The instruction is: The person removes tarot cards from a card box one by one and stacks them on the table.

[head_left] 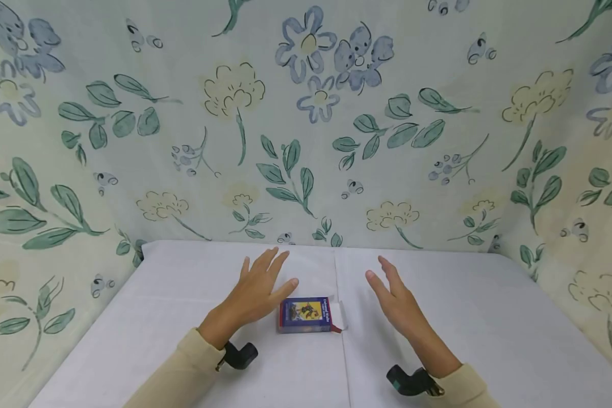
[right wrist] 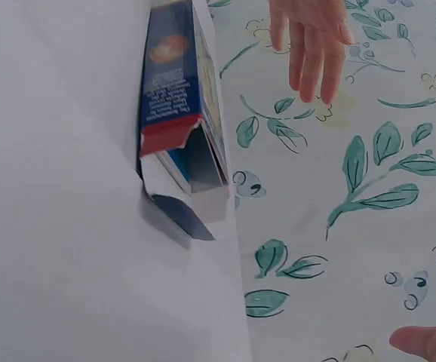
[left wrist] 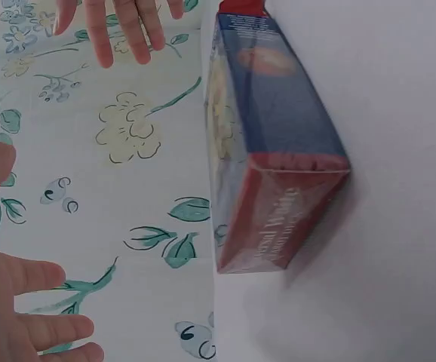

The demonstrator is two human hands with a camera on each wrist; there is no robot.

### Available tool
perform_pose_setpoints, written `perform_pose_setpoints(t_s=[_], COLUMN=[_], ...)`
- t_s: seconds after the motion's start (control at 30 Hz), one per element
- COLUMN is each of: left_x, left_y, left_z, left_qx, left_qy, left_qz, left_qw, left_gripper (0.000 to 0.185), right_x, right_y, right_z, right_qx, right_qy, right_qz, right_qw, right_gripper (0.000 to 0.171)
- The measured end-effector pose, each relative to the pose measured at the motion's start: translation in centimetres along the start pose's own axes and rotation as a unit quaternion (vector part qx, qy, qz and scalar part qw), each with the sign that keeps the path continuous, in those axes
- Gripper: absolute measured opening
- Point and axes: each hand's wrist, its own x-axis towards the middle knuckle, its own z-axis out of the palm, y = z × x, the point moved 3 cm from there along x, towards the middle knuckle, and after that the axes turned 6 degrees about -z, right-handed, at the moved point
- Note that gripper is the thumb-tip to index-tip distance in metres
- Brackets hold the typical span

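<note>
A blue and red card box (head_left: pixel 305 315) with a picture on its front lies flat on the white table, between the two hands. Its flap end faces right and stands open; in the right wrist view the box (right wrist: pixel 174 83) shows its torn-looking flap and a dark inside. Just left of the box, the left hand (head_left: pixel 257 292) hovers with fingers spread and its thumb close to the box's upper left corner. To the right, apart from the box, the right hand (head_left: pixel 400 306) is raised with straight fingers. Neither hand holds anything.
A white cloth (head_left: pixel 183 283) covers the table, with a crease running front to back beside the box. Behind and at both sides hangs a floral curtain (head_left: pixel 306 170). Each wrist bears a small black camera, one at the left (head_left: pixel 241 356) and one at the right (head_left: pixel 408 379).
</note>
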Motion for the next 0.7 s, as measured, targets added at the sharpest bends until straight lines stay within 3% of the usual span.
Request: perform_pose_setpoints(t_s=[0.2,0.43,0.53,0.7], left_x=[-0.6,-1.3,-1.6,-1.7], left_y=[0.0,0.7,0.8,0.7], left_z=[1.5,3.0,3.5,4.2], left_qx=[-0.044,-0.062,-0.065,-0.096], left_qy=[-0.027,-0.05,-0.053,-0.055], left_qz=[-0.003,0.012,0.017,0.019], left_qw=[0.9987,0.9967,0.9963,0.9937], left_gripper=[0.074,0.071,0.069,0.066], right_x=[-0.1,0.6,0.2,-0.6], right_y=[0.9,4.3,3.7,2.2], right_z=[1.4,3.8,4.0,3.8], right_qx=[0.123,0.163,0.175,0.184], right_qy=[0.017,0.052,0.05,0.048], right_qz=[0.004,0.038,0.043,0.045], right_qw=[0.992,0.984,0.982,0.981], right_gripper=[0.069,0.079,0.078,0.06])
